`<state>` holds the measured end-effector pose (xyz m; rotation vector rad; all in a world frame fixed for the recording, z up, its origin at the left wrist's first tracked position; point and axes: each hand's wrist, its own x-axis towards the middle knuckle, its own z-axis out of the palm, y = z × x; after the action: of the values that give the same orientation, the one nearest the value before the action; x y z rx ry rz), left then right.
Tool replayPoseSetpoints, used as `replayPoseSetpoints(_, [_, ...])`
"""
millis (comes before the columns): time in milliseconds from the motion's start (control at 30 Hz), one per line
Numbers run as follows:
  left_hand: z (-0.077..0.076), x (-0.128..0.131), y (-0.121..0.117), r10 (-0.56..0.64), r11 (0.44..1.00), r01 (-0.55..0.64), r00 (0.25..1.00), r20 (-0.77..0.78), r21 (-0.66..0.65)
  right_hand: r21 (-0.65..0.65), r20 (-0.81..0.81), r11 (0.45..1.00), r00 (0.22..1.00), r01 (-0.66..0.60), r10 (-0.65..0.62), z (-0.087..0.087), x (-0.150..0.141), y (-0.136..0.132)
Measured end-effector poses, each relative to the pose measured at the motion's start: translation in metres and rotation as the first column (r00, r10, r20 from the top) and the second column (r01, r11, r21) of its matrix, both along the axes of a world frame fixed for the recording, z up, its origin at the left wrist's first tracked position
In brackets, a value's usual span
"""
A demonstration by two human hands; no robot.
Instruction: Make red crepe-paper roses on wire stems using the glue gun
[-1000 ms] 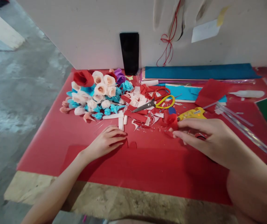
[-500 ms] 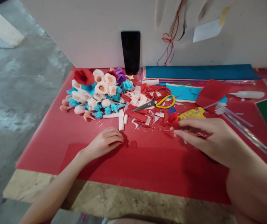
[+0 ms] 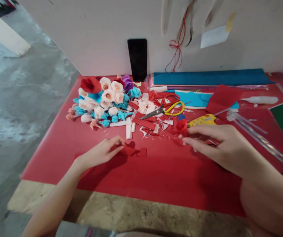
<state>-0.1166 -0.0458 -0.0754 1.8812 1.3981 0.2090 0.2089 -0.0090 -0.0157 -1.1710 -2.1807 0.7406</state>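
Between the thumb and fingers of my left hand (image 3: 104, 152) is a small red paper petal (image 3: 128, 150), raised a little at the near side of the table. Another red paper petal (image 3: 143, 152) lies just right of it. My right hand (image 3: 216, 140) pinches a small red paper flower (image 3: 181, 126) by its lower end; its stem is mostly hidden by the fingers. Directly behind that hand a yellow glue gun (image 3: 202, 120) rests on the table. Scissors (image 3: 158, 112) with red and yellow handles lie open on paper scraps (image 3: 146, 122).
Finished paper flowers (image 3: 106, 95) are heaped at the back left. A black phone (image 3: 137, 59) leans on the white panel behind. Folded blue paper (image 3: 210, 77), a white bottle (image 3: 262, 99) and clear glue sticks (image 3: 257, 135) lie to the right. A red sheet (image 3: 161, 177) spans the front.
My left hand has closed on a red petal, lifted its edge and drawn it slightly left. My right hand stays in place with the red flower.
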Motion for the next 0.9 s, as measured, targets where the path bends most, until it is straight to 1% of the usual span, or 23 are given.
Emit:
replayPoseSetpoints(167, [0.007,0.007,0.006,0.136,0.991,-0.136,0.983,0.122,-0.005,-0.075,-0.052,0.997,0.999,-0.006,0.002,0.004,-0.004,-0.001])
replayPoseSetpoints(233, [0.011,0.016,0.007,0.159,0.987,-0.158,0.971,0.176,-0.02,-0.123,-0.104,0.992,0.994,-0.033,0.02,0.006,-0.009,-0.002])
replayPoseSetpoints(300, [0.019,0.028,0.008,0.159,0.987,-0.154,0.961,0.227,-0.042,-0.165,-0.182,0.983,0.982,-0.078,0.047,0.006,-0.015,-0.004])
replayPoseSetpoints(367, [0.03,0.043,0.011,0.141,0.99,-0.129,0.947,0.289,-0.059,-0.19,-0.256,0.971,0.962,-0.143,0.092,0.006,-0.021,-0.006])
replayPoseSetpoints(433, [0.044,0.059,0.015,0.112,0.992,-0.08,0.906,0.408,-0.093,-0.196,-0.313,0.961,0.941,-0.195,0.127,0.006,-0.025,-0.007])
replayPoseSetpoints(467, [0.051,0.066,0.018,0.078,0.995,-0.042,0.898,0.433,-0.091,-0.197,-0.324,0.958,0.936,-0.206,0.135,0.006,-0.026,-0.008])
replayPoseSetpoints(500, [0.057,0.073,0.021,0.034,0.998,-0.009,0.894,0.446,-0.058,-0.192,-0.33,0.959,0.934,-0.208,0.136,0.007,-0.026,-0.009])
replayPoseSetpoints(533, [0.063,0.079,0.024,-0.02,1.0,0.016,0.886,0.464,0.012,-0.183,-0.335,0.962,0.933,-0.2,0.13,0.009,-0.026,-0.009])
replayPoseSetpoints(600, [0.071,0.09,0.028,-0.076,0.995,0.032,0.86,0.505,0.097,-0.154,-0.346,0.974,0.933,-0.165,0.104,0.014,-0.025,-0.011])
replayPoseSetpoints(667, [0.074,0.1,0.031,-0.084,0.991,0.005,0.791,0.606,0.132,-0.092,-0.371,0.991,0.927,-0.1,0.059,0.02,-0.022,-0.014])
replayPoseSetpoints(700, [0.073,0.105,0.031,-0.083,0.99,-0.017,0.738,0.67,0.142,-0.051,-0.39,0.997,0.92,-0.052,0.028,0.024,-0.02,-0.015])
replayPoseSetpoints(733, [0.072,0.11,0.031,-0.095,0.989,-0.024,0.664,0.742,0.148,-0.011,-0.407,1.0,0.913,0.003,-0.007,0.027,-0.018,-0.017])
replayPoseSetpoints(767, [0.07,0.115,0.03,-0.096,0.99,-0.029,0.583,0.807,0.138,0.027,-0.425,0.998,0.904,0.057,-0.04,0.029,-0.016,-0.018])
replayPoseSetpoints(800, [0.068,0.121,0.029,-0.069,0.992,-0.057,0.526,0.848,0.116,0.058,-0.438,0.993,0.896,0.102,-0.067,0.03,-0.013,-0.02])
replayPoseSetpoints(833, [0.066,0.126,0.028,-0.04,0.993,-0.081,0.485,0.874,0.09,0.084,-0.453,0.987,0.888,0.135,-0.083,0.031,-0.011,-0.021])
replayPoseSetpoints(900, [0.063,0.136,0.027,-0.002,0.998,-0.053,0.403,0.915,0.025,0.11,-0.474,0.98,0.875,0.168,-0.097,0.031,-0.007,-0.022])
